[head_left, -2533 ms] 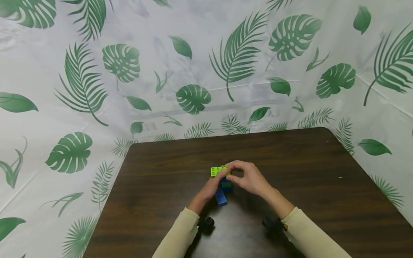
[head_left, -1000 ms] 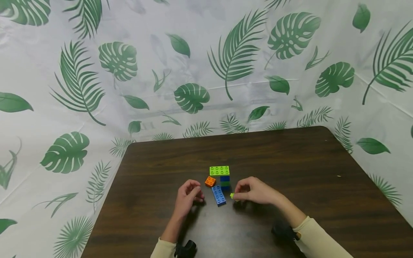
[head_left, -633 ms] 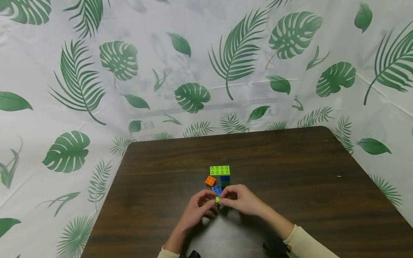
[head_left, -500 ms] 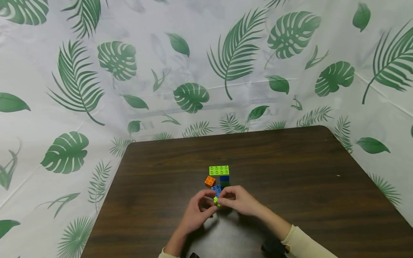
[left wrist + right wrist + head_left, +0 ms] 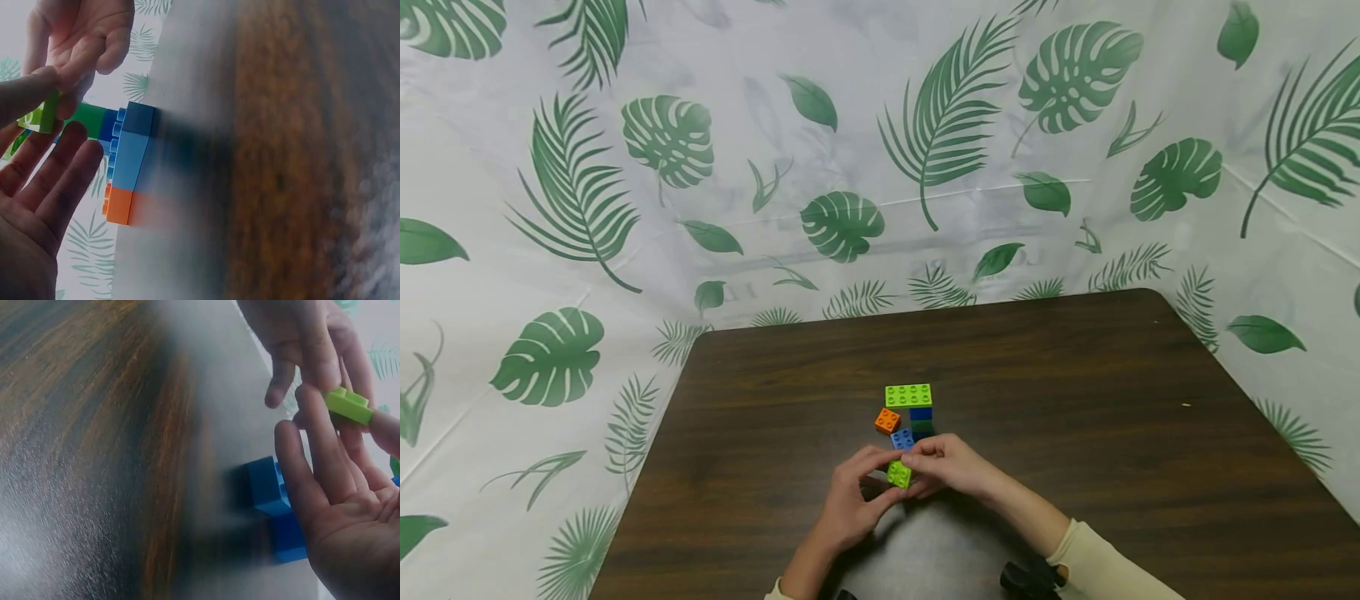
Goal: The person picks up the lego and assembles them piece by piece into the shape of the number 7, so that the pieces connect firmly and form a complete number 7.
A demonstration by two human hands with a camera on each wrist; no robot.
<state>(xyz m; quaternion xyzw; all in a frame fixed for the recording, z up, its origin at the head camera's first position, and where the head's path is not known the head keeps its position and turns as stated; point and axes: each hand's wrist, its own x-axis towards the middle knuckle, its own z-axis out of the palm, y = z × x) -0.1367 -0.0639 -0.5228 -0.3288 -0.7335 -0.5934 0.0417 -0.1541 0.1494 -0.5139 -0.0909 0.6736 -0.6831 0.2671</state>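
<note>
A small lime green toy building brick [image 5: 898, 474] is held between both hands in front of the other bricks, its studs facing the head camera. My left hand [image 5: 852, 498] pinches it with thumb and index finger. From the other side my right hand [image 5: 953, 468] pinches it too, its thumb against one end of the brick [image 5: 350, 407]. Just beyond them lies a blue brick [image 5: 902, 438], partly hidden by the fingers in the head view. Behind it stands a blue and green column [image 5: 921, 419] topped by a long lime brick [image 5: 908, 395].
An orange brick [image 5: 887, 421] lies left of the column, close to the blue brick. Everything rests on a dark wooden table [image 5: 1037, 375]. A white leaf-patterned sheet [image 5: 737, 250] hangs behind the table's far edge.
Both hands were at the long lime brick on the column. They parted, the right hand holding the small lime brick, then met nearer the body, where the brick has been turned studs-up.
</note>
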